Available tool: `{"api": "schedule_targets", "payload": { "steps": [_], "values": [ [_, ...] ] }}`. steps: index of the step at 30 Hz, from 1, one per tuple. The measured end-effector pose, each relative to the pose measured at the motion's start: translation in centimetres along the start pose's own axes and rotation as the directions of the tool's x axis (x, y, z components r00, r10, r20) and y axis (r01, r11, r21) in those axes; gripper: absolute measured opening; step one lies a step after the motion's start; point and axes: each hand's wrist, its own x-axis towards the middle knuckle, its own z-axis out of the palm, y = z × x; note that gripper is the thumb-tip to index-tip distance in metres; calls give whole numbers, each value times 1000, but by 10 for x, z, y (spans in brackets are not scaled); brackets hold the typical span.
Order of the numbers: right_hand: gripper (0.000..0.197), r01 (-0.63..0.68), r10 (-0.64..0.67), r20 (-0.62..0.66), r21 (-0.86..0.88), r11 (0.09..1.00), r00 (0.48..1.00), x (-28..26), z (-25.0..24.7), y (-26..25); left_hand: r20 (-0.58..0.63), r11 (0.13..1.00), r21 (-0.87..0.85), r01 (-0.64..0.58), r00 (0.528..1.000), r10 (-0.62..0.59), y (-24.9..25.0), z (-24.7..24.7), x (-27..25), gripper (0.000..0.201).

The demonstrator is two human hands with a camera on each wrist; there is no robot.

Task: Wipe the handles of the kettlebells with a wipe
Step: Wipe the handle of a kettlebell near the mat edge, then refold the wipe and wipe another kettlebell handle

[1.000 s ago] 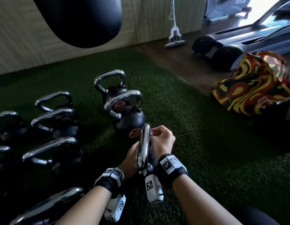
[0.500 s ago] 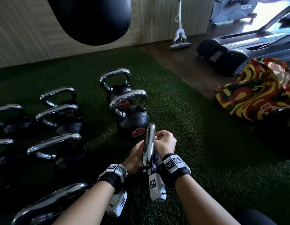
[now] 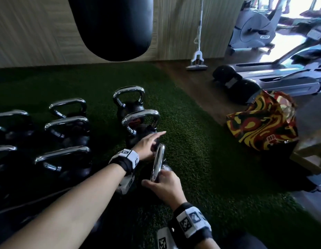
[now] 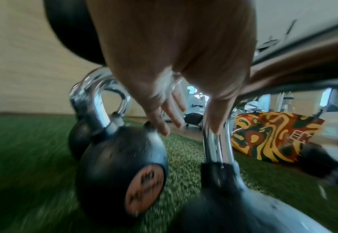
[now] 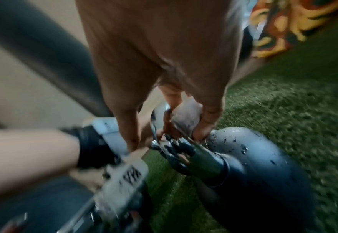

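Observation:
The nearest kettlebell stands on the green turf, its chrome handle [image 3: 158, 160] seen end-on in the head view. My right hand [image 3: 164, 185] grips the near end of that handle. In the right wrist view its fingers pinch a white wipe [image 5: 186, 116] against the chrome, just above the dark, wet-speckled body [image 5: 254, 157]. My left hand [image 3: 149, 144] hovers at the handle's far end with fingers [image 4: 170, 113] straight and spread, holding nothing. Its thumb lies beside the chrome bar [image 4: 214, 148]; blur hides whether it touches.
Two more kettlebells [image 3: 140, 121] stand just beyond my hands, and several others [image 3: 66, 126] sit in rows to the left. A black punching bag [image 3: 111, 27] hangs ahead. A patterned bag [image 3: 262, 123], a mop [image 3: 196, 63] and treadmills [image 3: 281, 76] lie to the right.
My left hand has let go of the handle and moved forward with its fingers straightened. My right hand has slid the wipe from the far end to the near end.

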Motion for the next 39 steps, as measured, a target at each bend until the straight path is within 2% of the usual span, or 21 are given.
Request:
{"api": "schedule_targets", "payload": {
  "steps": [2, 4, 5, 7, 11, 15, 17, 20, 24, 28, 34, 39],
  "values": [
    [36, 46, -62, -106, -143, 989, 992, 0, 4, -5, 113, 968, 192, -164, 983, 144, 20, -16, 13, 71],
    [35, 24, -49, -160, -157, 987, 986, 2, 9, -5, 260, 921, 329, -208, 958, 123, 29, -24, 16, 55],
    [33, 12, -35, -160, -139, 990, 987, 3, 10, -5, 285, 912, 364, -189, 955, 84, 29, -26, 14, 48],
    [31, 12, -29, -140, -115, 993, 990, 6, 9, -4, 262, 921, 365, -136, 964, 38, 29, -25, 7, 39],
    [32, 71, -78, -39, -163, 984, 996, 9, -10, 5, 103, 968, 245, -58, 994, 33, 36, -20, -12, 20],
    [36, 229, -216, 76, -283, 932, 973, 16, -43, 22, -68, 965, 243, 96, 994, -82, 26, -19, -37, 25],
    [30, 296, -274, 112, -353, 887, 955, 22, -60, 28, -150, 957, 239, 161, 980, -128, 24, -17, -51, 28],
    [35, 347, -308, 161, -410, 844, 938, 33, -81, 30, -262, 939, 238, 247, 948, -183, 27, -9, -74, 31],
    [42, 387, -360, 149, -466, 796, 921, 56, -95, 33, -373, 901, 241, 361, 891, -258, 41, 4, -110, 29],
    [39, 431, -388, 196, -518, 738, 901, 79, -100, 25, -372, 882, 215, 420, 870, -324, 55, 19, -137, 41],
    [36, 471, -416, 228, -525, 709, 880, 92, -98, 26, -286, 877, 163, 452, 872, -396, 64, 10, -136, 35],
    [32, 471, -449, 180, -526, 708, 875, 93, -94, 30, -291, 877, 78, 474, 852, -434, 62, 10, -142, 56]
  ]
}}
